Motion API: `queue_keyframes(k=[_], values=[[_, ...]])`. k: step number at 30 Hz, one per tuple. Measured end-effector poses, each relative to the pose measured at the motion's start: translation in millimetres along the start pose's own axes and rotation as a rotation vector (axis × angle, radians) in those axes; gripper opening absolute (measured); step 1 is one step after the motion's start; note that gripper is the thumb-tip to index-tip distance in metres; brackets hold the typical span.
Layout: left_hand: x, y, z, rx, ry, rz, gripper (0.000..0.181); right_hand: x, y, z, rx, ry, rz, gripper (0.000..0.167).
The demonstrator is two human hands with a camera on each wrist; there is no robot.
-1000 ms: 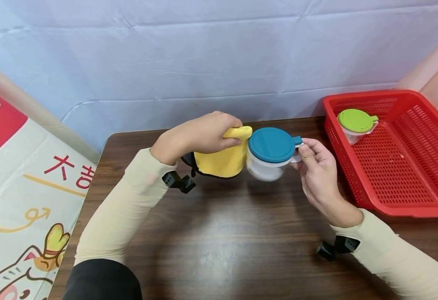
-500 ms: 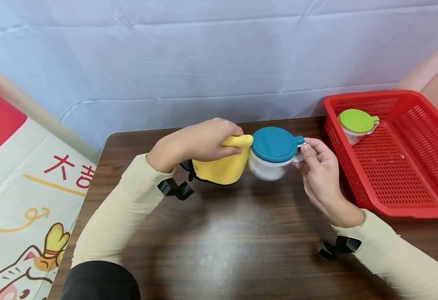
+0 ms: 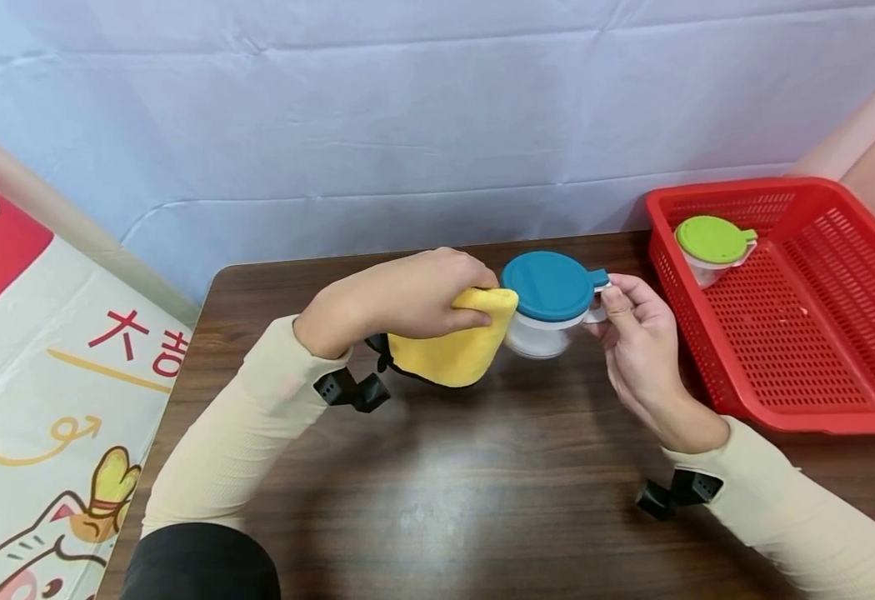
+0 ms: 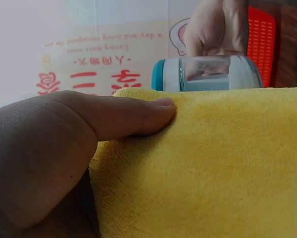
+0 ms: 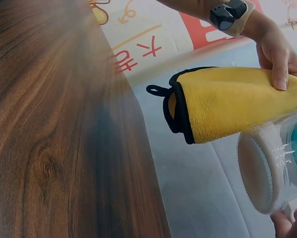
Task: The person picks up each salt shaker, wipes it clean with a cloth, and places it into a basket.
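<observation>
My left hand [image 3: 426, 293] grips a folded yellow cloth [image 3: 448, 354] with black edging; in the left wrist view the thumb presses flat on the cloth [image 4: 213, 163]. By its handle, my right hand [image 3: 636, 346] pinches a clear jar [image 3: 535, 337] with a blue lid [image 3: 547, 285]. The cloth's right edge lies against the jar's left side, covering part of it. From the right wrist view, the jar's round base [image 5: 255, 171] shows and the cloth [image 5: 228, 101] meets its side, with a black loop at the cloth's corner. The jar looks held above the table.
On the right of the brown wooden table [image 3: 437, 500] stands a red plastic basket [image 3: 745, 387]. Inside its left end sits a similar jar with a green lid [image 3: 711, 240]. A pale cloth backdrop [image 3: 377, 117] hangs behind the table.
My left hand and the cloth have moved down along the jar's side and a little to the right. The right hand and the jar shifted slightly right, then stayed nearly still.
</observation>
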State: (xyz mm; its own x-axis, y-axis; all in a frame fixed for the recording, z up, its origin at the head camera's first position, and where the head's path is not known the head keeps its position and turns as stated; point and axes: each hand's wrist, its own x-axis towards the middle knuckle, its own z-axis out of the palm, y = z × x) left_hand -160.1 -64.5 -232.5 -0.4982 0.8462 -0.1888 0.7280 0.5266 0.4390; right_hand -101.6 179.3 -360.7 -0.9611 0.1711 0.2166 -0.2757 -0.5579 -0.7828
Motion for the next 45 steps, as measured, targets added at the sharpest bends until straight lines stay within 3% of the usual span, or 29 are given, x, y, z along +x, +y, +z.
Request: queue_keyframes(k=[5, 11, 20, 26, 34, 45], values=[[-4.6, 4.1, -3.8, -0.022, -0.002, 0.023, 0.01, -0.1, 0.4, 0.6, -0.024, 0.007, 0.012, 0.01], [-17.2, 1.5, -16.3, -0.051, 0.044, 0.061, 0.01, -0.8, 0.6, 0.3, -0.083, 0.021, 0.023, 0.01], [-20.6, -11.7, -31.1, 0.007, 0.12, -0.094, 0.011, -2.7, -0.7, 2.0, -0.057, 0.004, 0.028, 0.01], [-6.4, -22.2, -34.3, 0.015, 0.135, -0.119, 0.009, -7.8, -0.6, 5.2, -0.03, -0.035, 0.042, 0.011], [28.1, -32.0, -25.5, -0.013, 0.105, -0.087, 0.015, -17.6, 6.9, 12.3, -0.099, -0.068, 0.087, 0.017], [49.6, -12.1, -18.9, 0.044, 0.11, 0.023, 0.017, -21.4, 10.8, 16.6, -0.161, -0.087, 0.131, 0.016]])
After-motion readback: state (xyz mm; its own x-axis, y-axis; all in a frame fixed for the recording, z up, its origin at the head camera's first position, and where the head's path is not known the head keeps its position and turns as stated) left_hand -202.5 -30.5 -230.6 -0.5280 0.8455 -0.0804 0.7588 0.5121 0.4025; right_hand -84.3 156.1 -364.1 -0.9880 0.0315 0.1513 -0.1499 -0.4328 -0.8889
